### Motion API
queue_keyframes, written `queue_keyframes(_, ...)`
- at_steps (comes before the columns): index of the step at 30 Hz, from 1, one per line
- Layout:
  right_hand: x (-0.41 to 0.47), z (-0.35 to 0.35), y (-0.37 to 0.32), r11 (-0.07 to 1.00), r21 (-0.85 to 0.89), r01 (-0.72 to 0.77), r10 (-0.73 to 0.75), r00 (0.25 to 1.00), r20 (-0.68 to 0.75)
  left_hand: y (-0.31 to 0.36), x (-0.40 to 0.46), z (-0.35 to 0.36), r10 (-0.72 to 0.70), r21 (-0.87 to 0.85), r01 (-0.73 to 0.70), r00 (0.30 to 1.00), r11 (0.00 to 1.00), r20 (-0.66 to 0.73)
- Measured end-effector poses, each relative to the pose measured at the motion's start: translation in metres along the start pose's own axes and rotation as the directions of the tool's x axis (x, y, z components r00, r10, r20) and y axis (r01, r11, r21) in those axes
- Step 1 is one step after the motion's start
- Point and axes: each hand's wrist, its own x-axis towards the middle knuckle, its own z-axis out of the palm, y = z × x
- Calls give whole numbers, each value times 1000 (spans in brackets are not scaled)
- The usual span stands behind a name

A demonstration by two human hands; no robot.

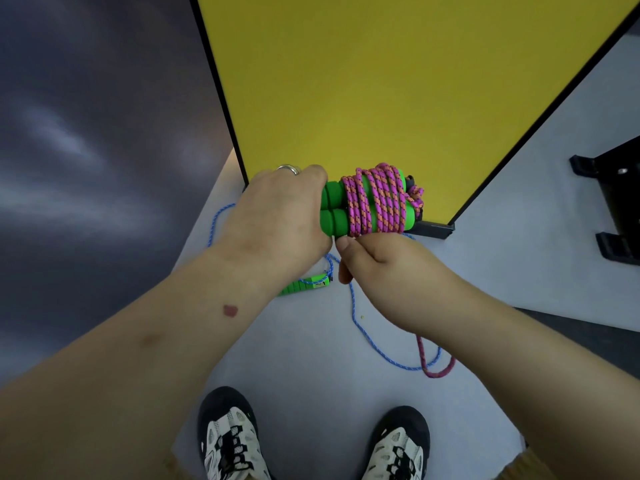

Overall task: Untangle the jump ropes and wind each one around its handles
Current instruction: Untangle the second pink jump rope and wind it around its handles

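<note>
Left hand [280, 216] grasping and half hiding paired green handles [334, 211], pink rope [377, 199] coiled round them, right hand [374, 259] pinching its mostly hidden tail, blue rope [360, 323] on floor

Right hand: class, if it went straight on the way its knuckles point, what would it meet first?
The right hand points up-left at the green handles wrapped in pink rope, gripped by the left hand. It would probably meet the handles' underside first, though depth is unclear.

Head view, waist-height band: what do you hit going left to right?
Left hand gripping the green handles → pink rope coil wound round the handles → black base of the yellow panel → black stand at the right edge.
</note>
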Motion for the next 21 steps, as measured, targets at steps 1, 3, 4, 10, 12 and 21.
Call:
queue_keyframes(1,-3,-4,-3,999,-36,29,-29,1000,-10,-1,0,1,-2,9,2,1000,1000,16)
queue_keyframes(3,-8,-17,-10,994,-82,72,-72,997,-6,-2,0,2,2,23,-3,999,1000,46)
queue_keyframes(4,-9,-24,-13,991,-103,84,-84,996,3,-2,0,2,5,30,-7,999,1000,53)
queue_keyframes(10,-1,-68,-23,972,-208,108,-92,992,88,-2,-1,5,78,73,-84,994,994,71)
queue_keyframes(12,3,-78,-27,960,-251,126,-110,991,75,-1,-1,5,109,65,-115,990,991,87)
queue_keyframes(21,34,-88,-24,953,-267,146,-170,983,-70,7,-3,-1,218,65,-228,967,971,132)
